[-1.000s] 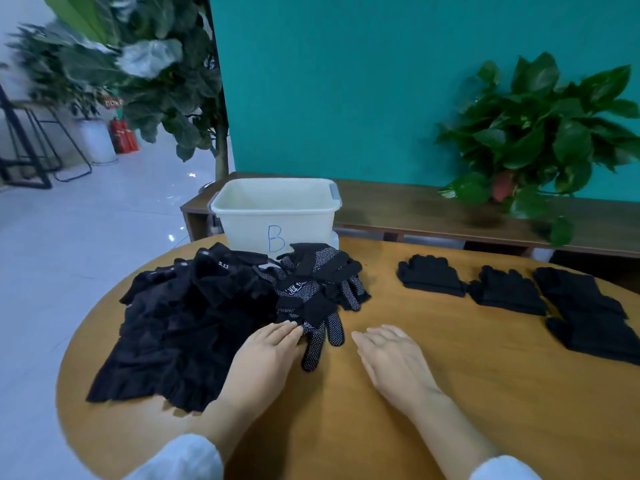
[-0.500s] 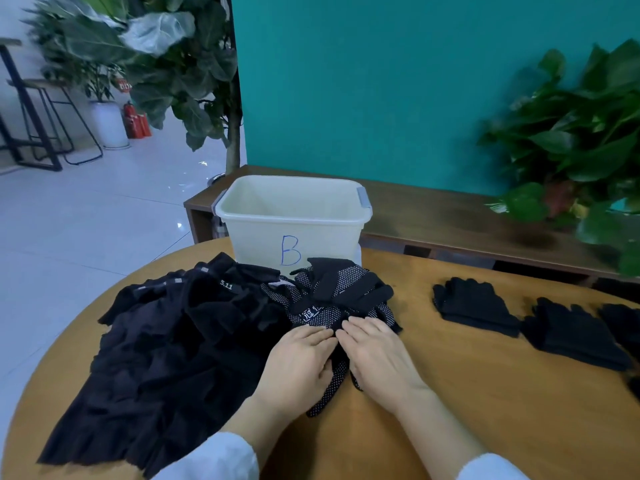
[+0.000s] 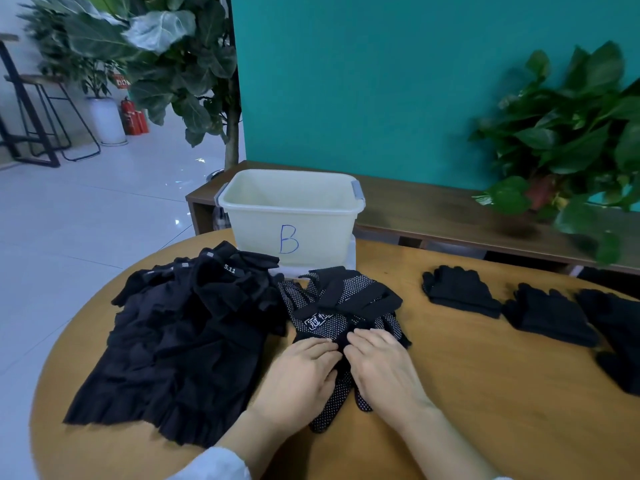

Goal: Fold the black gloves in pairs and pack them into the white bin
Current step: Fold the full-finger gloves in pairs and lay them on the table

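Both hands, left (image 3: 298,372) and right (image 3: 381,365), lie flat, fingers (image 3: 323,344) nearly straight, pressing the dotted gloves (image 3: 341,317), gripping nothing. Gloves' long axis runs from my wrists toward the white bin (image 3: 291,216) beyond. Risk, I reckon: tangled gloves dragging along, making mismatched pairs.

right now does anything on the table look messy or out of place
Nothing is damaged or spilled. The dotted gloves under both hands lie in a tangled heap, and the black cloth pile to their left is crumpled, unlike the neat folded gloves on the right. The white bin stands upright.
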Motion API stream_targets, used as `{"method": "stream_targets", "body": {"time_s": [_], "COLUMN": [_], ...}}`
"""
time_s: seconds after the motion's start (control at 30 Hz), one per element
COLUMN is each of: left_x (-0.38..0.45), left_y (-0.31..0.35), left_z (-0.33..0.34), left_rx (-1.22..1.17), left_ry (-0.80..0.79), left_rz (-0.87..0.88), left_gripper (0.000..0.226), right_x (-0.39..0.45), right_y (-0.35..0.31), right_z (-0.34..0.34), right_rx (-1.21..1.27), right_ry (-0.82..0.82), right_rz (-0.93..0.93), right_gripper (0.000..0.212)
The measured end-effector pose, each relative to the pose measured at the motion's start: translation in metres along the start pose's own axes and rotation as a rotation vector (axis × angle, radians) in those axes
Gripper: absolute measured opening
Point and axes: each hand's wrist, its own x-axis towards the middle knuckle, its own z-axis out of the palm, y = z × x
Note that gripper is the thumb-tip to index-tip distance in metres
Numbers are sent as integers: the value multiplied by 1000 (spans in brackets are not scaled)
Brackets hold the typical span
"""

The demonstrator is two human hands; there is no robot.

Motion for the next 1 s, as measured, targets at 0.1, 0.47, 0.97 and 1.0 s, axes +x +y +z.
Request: {"method": "stream_targets", "body": {"time_s": [0.1, 0.47, 0.97, 1.0], "left_x": [-6, 27, 11, 13], "left_y": [9, 29, 86, 94], "left_z": [-10, -103, -193, -194], "left_rx": [74, -176, -718, -747], "left_ry": [-28, 202, -2, -11], "left_rz": [-4, -278, -417, -419], "left_gripper": [40, 29, 19, 17], "right_x": [2, 36, 1, -5], "right_y": [-5, -14, -22, -22], "right_z": [-22, -126, -205, -210], "right_rx": [34, 173, 860, 899], "right_ry": [-6, -69, 34, 35], "right_rz": [34, 247, 516, 519], "right_gripper": [33, 40, 15, 11]}}
